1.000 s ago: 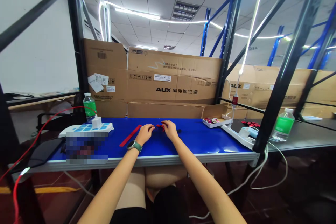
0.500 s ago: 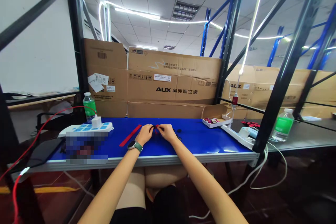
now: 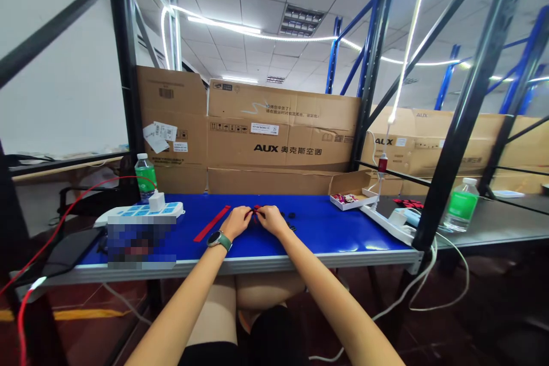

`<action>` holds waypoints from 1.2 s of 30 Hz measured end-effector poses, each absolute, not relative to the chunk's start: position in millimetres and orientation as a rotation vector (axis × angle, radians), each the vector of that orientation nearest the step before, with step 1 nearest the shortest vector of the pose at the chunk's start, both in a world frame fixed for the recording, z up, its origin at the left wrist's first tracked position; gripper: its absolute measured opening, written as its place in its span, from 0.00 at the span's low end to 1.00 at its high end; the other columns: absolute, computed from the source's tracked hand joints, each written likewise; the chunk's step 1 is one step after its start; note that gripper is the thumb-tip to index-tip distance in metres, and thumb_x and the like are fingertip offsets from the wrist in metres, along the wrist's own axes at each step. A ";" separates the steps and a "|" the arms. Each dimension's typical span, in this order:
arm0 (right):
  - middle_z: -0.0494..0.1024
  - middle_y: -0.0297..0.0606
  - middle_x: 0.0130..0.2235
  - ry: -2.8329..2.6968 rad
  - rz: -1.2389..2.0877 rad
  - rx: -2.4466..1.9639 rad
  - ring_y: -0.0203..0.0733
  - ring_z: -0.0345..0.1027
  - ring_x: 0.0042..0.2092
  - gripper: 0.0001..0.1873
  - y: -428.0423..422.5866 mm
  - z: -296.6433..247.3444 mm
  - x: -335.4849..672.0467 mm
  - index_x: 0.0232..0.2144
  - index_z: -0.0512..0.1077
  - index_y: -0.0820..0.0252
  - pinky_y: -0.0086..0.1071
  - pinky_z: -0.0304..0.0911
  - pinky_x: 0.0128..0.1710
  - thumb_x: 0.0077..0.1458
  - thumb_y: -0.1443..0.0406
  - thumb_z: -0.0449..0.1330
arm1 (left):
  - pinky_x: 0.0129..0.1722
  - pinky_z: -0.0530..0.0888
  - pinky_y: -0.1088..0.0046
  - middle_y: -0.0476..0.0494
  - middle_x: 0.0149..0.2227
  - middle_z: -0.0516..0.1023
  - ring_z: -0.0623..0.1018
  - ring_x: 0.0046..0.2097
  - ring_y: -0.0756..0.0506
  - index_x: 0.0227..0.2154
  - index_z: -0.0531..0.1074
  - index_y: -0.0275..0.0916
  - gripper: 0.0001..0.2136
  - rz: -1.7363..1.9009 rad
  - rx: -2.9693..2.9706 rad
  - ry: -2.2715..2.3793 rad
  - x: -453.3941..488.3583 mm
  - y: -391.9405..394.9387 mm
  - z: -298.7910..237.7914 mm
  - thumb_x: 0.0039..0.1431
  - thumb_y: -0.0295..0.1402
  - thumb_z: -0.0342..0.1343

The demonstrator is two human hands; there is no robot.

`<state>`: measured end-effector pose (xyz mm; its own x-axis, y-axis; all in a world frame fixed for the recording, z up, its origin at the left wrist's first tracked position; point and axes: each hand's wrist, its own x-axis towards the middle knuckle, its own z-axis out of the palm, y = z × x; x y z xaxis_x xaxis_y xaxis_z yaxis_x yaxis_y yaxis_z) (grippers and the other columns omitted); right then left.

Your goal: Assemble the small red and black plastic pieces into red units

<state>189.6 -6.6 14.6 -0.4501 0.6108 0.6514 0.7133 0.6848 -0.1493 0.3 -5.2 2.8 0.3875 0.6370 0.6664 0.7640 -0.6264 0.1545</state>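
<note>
A small red thing (image 3: 256, 213) held tight

The left hand (image 3: 237, 223) and the right hand (image 3: 272, 221) meet over the blue table (image 3: 326, 234), close to its front edge. The fingers of both hands pinch the red thing from each side, and it sits right between them. It is so small, and so covered by the fingers, that I cannot tell which way it points. A long red strip (image 3: 212, 223) lies on the table just left of the left hand. It slants from the near left to the far right. Small black bits (image 3: 291, 216) lie just past the right hand. A watch (image 3: 218, 241) is on the left wrist.
</note>
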 end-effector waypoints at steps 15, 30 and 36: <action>0.82 0.43 0.35 -2.246 -0.359 -1.100 0.41 0.74 0.35 0.13 -17.3 17.2 188.3 0.35 0.76 0.60 0.28 0.57 0.37 0.65 0.65 0.53 | 0.41 0.70 0.70 0.40 0.36 0.79 0.78 0.39 0.43 0.35 0.75 0.38 0.11 -1.066 -2.532 -1.186 1.5 -7.7 4.8 0.68 0.31 0.47; 0.80 0.36 0.29 -2.142 -0.198 -1.109 0.37 0.71 0.30 0.07 -16.2 14.3 181.6 0.32 0.75 0.57 0.27 0.54 0.31 0.60 0.65 0.58 | 0.38 0.69 0.71 0.38 0.35 0.80 0.79 0.38 0.43 0.32 0.75 0.38 0.12 -0.992 -2.392 -1.502 3.9 -13.1 9.1 0.67 0.29 0.46; 0.79 0.38 0.30 -2.125 -0.123 -1.113 0.39 0.72 0.32 0.07 -13.9 14.0 184.4 0.32 0.74 0.58 0.27 0.57 0.34 0.62 0.65 0.57 | 0.42 0.70 0.70 0.39 0.37 0.80 0.79 0.41 0.43 0.34 0.75 0.39 0.10 -1.006 -2.503 -1.368 5.7 -17.3 10.8 0.66 0.29 0.48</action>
<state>184.4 -13.9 14.0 -0.3654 0.6783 0.6375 0.7474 0.6220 -0.2334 5.7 -17.3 10.8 0.3719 0.7073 0.6012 0.7848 -0.5854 0.2034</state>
